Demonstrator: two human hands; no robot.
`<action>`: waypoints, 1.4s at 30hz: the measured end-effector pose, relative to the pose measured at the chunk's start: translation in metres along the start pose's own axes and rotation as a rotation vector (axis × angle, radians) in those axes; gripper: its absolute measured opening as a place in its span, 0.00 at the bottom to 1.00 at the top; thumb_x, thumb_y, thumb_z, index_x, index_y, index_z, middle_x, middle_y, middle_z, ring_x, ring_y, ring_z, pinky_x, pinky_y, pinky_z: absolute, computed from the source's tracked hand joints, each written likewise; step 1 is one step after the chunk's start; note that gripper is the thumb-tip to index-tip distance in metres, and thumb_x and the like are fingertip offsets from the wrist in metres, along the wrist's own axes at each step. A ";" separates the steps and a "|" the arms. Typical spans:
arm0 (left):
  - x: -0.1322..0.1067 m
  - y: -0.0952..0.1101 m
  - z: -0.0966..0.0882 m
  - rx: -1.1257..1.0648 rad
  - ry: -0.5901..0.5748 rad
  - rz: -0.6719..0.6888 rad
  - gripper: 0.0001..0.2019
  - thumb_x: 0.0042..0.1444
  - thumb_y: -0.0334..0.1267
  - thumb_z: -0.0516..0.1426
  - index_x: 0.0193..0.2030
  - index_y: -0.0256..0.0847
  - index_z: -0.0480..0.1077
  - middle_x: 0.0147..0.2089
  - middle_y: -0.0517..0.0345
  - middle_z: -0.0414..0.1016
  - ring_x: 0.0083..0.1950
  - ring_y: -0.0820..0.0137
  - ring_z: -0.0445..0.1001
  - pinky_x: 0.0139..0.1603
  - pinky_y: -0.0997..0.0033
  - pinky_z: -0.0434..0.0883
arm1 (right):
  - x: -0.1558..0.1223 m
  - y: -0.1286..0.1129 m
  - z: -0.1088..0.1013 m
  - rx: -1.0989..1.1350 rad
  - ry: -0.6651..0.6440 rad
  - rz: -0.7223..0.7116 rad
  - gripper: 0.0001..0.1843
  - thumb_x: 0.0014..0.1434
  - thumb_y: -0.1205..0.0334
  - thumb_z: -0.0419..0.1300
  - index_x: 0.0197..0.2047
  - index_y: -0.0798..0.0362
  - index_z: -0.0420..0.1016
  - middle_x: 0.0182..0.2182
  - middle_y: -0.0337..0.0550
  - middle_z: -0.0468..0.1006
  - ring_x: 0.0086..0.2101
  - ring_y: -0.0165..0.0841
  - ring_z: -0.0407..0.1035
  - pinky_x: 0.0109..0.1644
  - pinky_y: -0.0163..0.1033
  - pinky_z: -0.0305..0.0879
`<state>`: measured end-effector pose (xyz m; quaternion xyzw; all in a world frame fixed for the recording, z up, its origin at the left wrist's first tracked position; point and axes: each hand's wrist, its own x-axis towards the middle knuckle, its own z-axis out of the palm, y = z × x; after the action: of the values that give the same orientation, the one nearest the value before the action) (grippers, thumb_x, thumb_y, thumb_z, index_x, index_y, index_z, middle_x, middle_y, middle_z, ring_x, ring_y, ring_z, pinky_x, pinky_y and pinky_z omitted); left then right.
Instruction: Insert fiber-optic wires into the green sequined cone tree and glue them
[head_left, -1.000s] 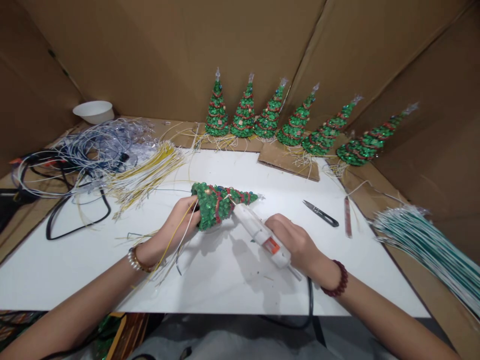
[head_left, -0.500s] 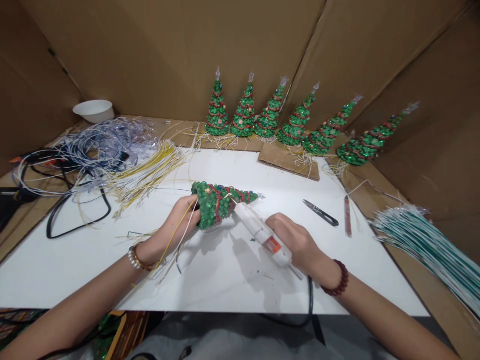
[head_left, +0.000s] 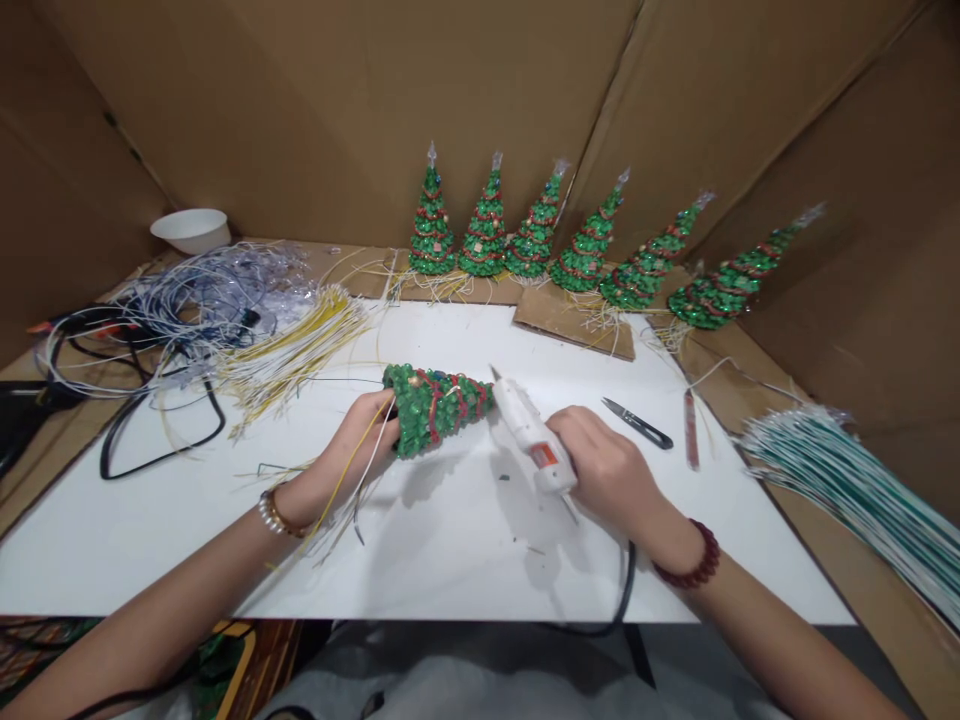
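My left hand point(head_left: 367, 435) is closed on the base of a small green Christmas tree point(head_left: 439, 410) with red garland, tilted on its side with its tip to the right. Yellow and white wires point(head_left: 367, 450) trail from its base over my left wrist. In my right hand point(head_left: 600, 460) is a white glue gun point(head_left: 529, 435) with an orange patch, its nozzle up beside the tree's narrow end. The gun covers the tree's tip, and I cannot tell if they touch. A dark cord runs down from the gun.
Several finished trees point(head_left: 484, 225) stand in a row at the back. Thread snips point(head_left: 637, 424) and a thin red tool point(head_left: 691, 430) lie at right, beside green-and-white wires point(head_left: 855, 490). Tangled wires point(head_left: 202, 295), yellow wires point(head_left: 300, 345) and a white bowl point(head_left: 191, 230) are at left.
My right hand has moved the glue gun right, from the tree's middle toward its tip, and turned it more upright. My left hand still holds the tree in about the same place.
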<state>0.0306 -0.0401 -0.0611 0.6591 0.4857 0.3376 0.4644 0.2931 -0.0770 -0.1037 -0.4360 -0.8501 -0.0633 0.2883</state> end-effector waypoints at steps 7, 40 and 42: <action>0.009 0.006 -0.015 0.112 -0.176 0.071 0.08 0.50 0.37 0.55 0.29 0.35 0.74 0.24 0.57 0.72 0.31 0.66 0.69 0.31 0.71 0.67 | -0.022 0.030 -0.009 -0.081 -0.201 0.292 0.08 0.48 0.72 0.56 0.32 0.53 0.63 0.30 0.44 0.70 0.35 0.39 0.66 0.37 0.43 0.63; 0.015 -0.005 0.001 -0.020 -0.074 0.018 0.14 0.51 0.45 0.55 0.23 0.37 0.67 0.26 0.58 0.67 0.29 0.71 0.61 0.30 0.73 0.65 | 0.089 -0.002 0.025 0.588 0.021 -0.171 0.08 0.63 0.71 0.53 0.36 0.53 0.72 0.41 0.46 0.76 0.40 0.30 0.71 0.44 0.38 0.71; 0.017 -0.012 0.001 0.004 -0.062 0.032 0.13 0.51 0.45 0.54 0.24 0.37 0.68 0.26 0.59 0.68 0.29 0.71 0.62 0.31 0.73 0.65 | 0.089 -0.004 0.026 0.631 0.024 -0.122 0.08 0.62 0.71 0.54 0.35 0.53 0.73 0.40 0.44 0.76 0.39 0.30 0.72 0.44 0.38 0.71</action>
<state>0.0328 -0.0236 -0.0727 0.6780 0.4612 0.3235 0.4722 0.2382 -0.0075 -0.0759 -0.2726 -0.8489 0.1809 0.4151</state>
